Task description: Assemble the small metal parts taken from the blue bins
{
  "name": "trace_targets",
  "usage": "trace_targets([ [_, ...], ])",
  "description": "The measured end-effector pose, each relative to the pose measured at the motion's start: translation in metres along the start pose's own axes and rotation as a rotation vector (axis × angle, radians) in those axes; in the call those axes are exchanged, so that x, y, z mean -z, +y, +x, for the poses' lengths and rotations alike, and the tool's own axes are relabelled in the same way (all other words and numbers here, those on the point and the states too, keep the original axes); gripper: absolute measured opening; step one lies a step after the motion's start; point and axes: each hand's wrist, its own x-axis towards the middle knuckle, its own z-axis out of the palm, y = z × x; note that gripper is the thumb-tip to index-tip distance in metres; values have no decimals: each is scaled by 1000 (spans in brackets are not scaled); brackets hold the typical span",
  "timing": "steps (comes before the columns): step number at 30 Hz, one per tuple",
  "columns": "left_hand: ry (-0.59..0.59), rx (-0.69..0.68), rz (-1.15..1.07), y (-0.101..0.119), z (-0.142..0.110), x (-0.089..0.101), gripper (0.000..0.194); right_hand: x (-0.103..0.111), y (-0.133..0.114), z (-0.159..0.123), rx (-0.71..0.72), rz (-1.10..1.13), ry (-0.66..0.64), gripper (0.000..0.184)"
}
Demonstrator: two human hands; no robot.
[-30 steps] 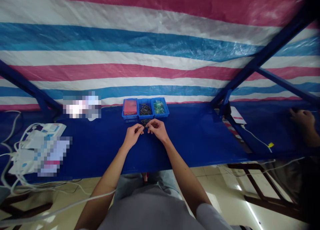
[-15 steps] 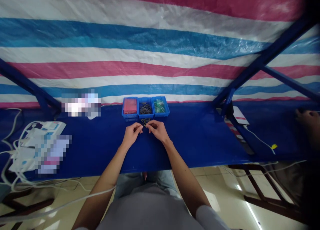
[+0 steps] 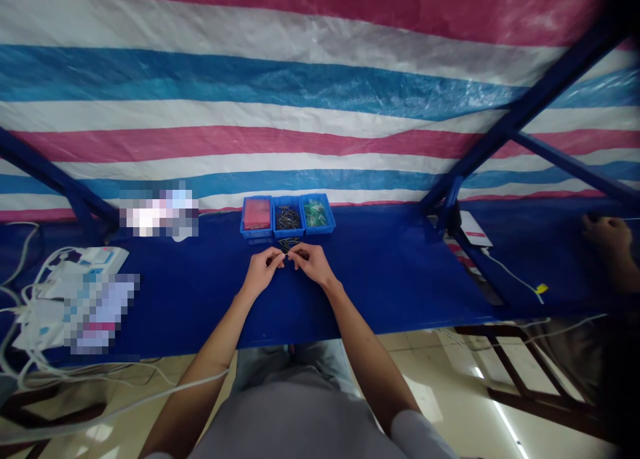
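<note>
My left hand (image 3: 262,271) and my right hand (image 3: 311,264) meet over the blue table, fingertips nearly touching. Both are closed in a pinch on a small, thin screw, mostly hidden by the fingers. Just beyond the fingertips lies a small pile of dark and brassy screws (image 3: 289,243). Behind it stand three blue bins side by side. Flat red pieces (image 3: 257,214) fill the left one, many dark screws (image 3: 287,217) the middle one, and clear green-tinted packets (image 3: 316,213) the right one.
To the left, white power strips (image 3: 95,262) lie among tangled cables. A white box-shaped device (image 3: 475,229) with a cable sits at the right, past a blue frame post (image 3: 453,202). Another person's hand (image 3: 607,232) rests on the table at far right. Striped sheeting (image 3: 300,139) hangs behind.
The view has shifted slightly. My fingertips have drawn a little closer together, and the thin screw that showed between them is now mostly covered.
</note>
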Motion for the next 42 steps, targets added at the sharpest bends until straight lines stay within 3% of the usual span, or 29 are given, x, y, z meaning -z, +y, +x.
trace_targets([
  [24,48,13,-51,-1,-1,0,25,-1,3,1,10,-35,17,19],
  [31,72,14,-17,-1,-1,0,24,-2,5,1,18,-147,26,21],
  [42,66,12,33,-1,0,0,23,-1,1,1,122,-251,16,16],
])
